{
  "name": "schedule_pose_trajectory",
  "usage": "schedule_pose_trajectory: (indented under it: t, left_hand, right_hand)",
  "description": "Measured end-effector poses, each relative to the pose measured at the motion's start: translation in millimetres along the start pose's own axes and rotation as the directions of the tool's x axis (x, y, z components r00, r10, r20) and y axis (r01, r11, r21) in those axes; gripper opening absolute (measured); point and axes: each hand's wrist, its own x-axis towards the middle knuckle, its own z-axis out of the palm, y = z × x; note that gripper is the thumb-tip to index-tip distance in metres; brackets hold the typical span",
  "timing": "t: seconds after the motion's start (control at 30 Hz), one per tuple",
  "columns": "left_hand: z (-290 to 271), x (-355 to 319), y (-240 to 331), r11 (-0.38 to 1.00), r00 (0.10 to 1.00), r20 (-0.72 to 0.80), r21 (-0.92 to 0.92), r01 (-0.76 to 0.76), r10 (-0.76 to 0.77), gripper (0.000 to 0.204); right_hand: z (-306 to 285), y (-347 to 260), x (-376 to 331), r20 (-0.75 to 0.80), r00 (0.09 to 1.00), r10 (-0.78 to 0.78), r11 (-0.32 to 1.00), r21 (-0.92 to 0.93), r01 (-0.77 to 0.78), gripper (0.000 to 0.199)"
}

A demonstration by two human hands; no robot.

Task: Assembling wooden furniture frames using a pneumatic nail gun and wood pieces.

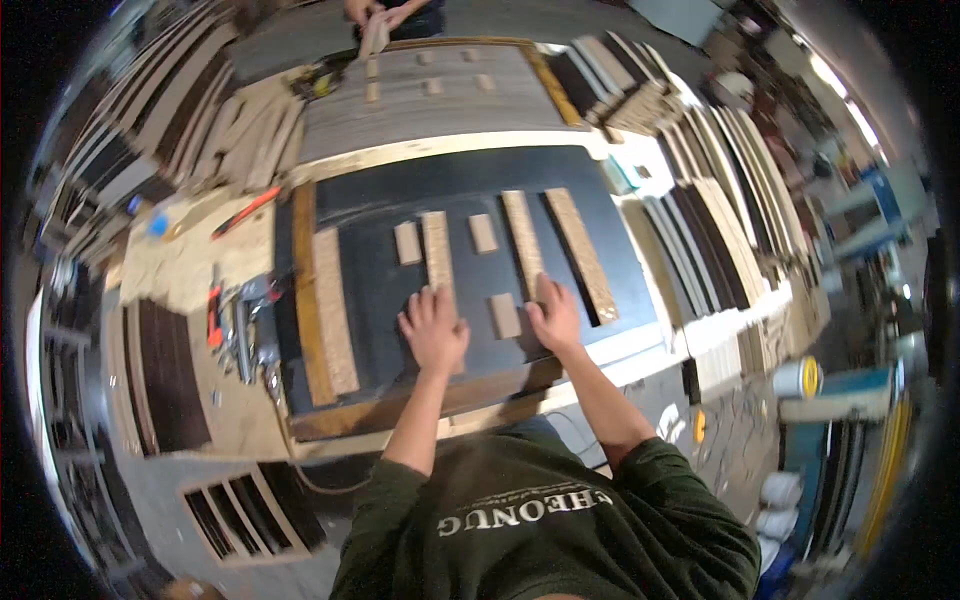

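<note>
Possibly a sideways push by the left hand point(434, 335), fingers spread open, or the right hand point(556, 315), grip unclear, could skew the wooden strips point(520, 232) toward twelve o'clock on the black panel point(376, 300), or the block point(505, 316) at the latter's nine o'clock.

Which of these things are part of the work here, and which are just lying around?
Seemingly in use:
- left hand, over a strip
- right hand, at another strip
- small blocks
- black board underneath

Seemingly lying about:
- orange tool
- dark boards at left
</note>
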Motion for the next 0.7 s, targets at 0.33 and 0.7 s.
schedule_pose_trajectory:
  t: [0.33,0.7]
  left_hand:
    - [18.2,3.0,14.1,0.990,0.987,-0.089,-0.012,-0.138,0.136,0.071]
    - [36.8,25.9,118.7,0.877,0.908,-0.245,-0.267,-0.400,0.339,0.060]
  right_hand:
    - [-22.8,11.8,-20.5,0.124,0.992,0.016,0.995,0.096,-0.028,0.061]
    - [-236.2,185.7,-38.5,-0.664,0.748,0.012,0.976,0.169,0.134,0.038]
